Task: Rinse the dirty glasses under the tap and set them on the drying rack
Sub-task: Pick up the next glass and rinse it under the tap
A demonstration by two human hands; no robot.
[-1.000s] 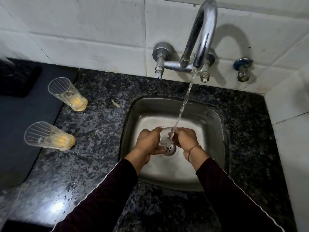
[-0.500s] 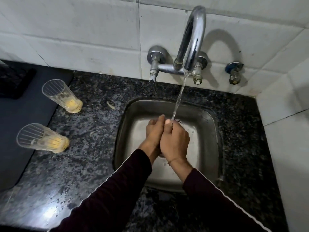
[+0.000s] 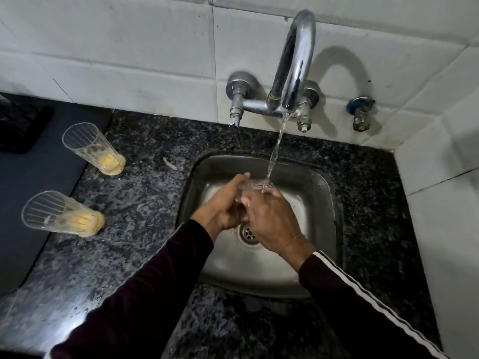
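**One glass under the tap, two still to go**

Both hands wrap a clear glass (image 3: 255,186) under the running tap (image 3: 293,73): left hand (image 3: 225,203) and right hand (image 3: 269,218) each curled round it. Well left of the left hand, two ribbed glasses (image 3: 88,149) with yellow dregs wait unrinsed. The held glass is mostly hidden by fingers, and I can't spot a proper drying rack.

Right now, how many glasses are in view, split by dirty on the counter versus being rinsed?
Dirty glasses on the counter: 2, far glass, near glass, both with yellow residue.
Glass under the tap stream: 1, rinsed glass, held by left hand and right hand.
Total: 3
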